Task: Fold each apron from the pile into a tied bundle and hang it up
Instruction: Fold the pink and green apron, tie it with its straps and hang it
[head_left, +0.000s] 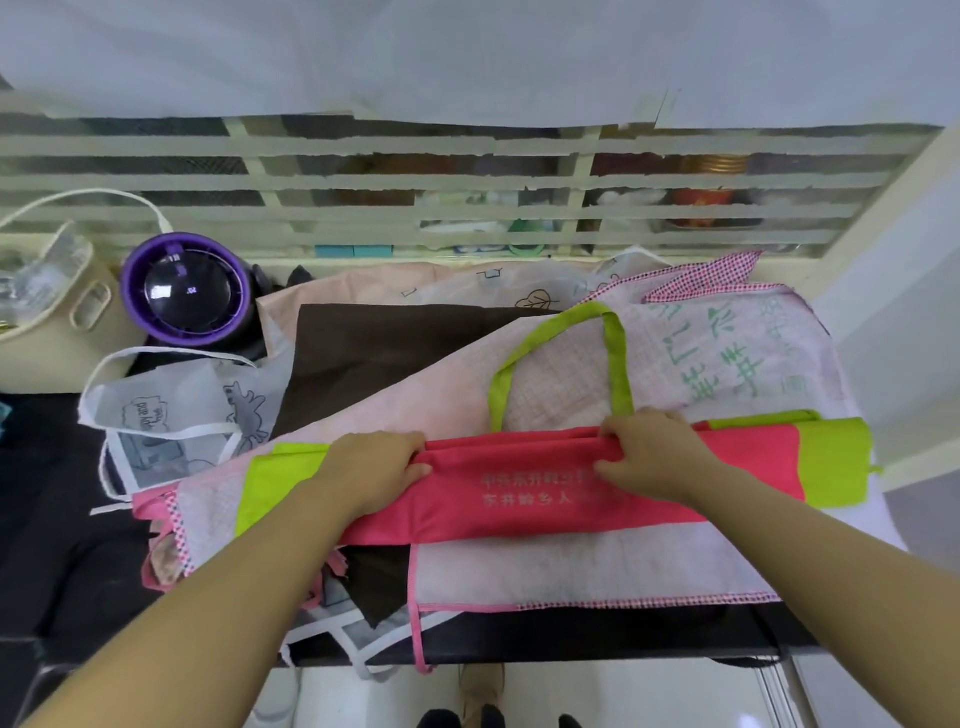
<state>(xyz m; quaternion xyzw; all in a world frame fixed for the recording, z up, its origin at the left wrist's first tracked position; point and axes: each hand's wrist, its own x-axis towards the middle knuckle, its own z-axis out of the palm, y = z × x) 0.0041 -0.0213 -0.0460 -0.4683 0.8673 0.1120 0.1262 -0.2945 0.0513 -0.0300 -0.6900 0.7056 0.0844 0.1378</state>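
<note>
Two shoes (480, 696) stand on the pale floor under the near edge of the black table (597, 636). On the table lies a pile of aprons (571, 566), some hanging over the edge. On top of the pile, the pink apron (519, 499) lies folded into a long band running left to right, with green panels at both ends. The left hand (374, 467) grips the band's far fold, fingers curled over it and thumb on the near side. The right hand (649, 452) pinches the same fold further right in the same way. Just beyond the hands, the green neck loop (615, 353) lies flat on a checked apron. Further back lie a brown apron (389, 353) and, to the left, a white apron (171, 410) with drawings. Behind these stand a purple fan (189, 291) and a cream basket (52, 332), before a slatted screen (467, 182).
</note>
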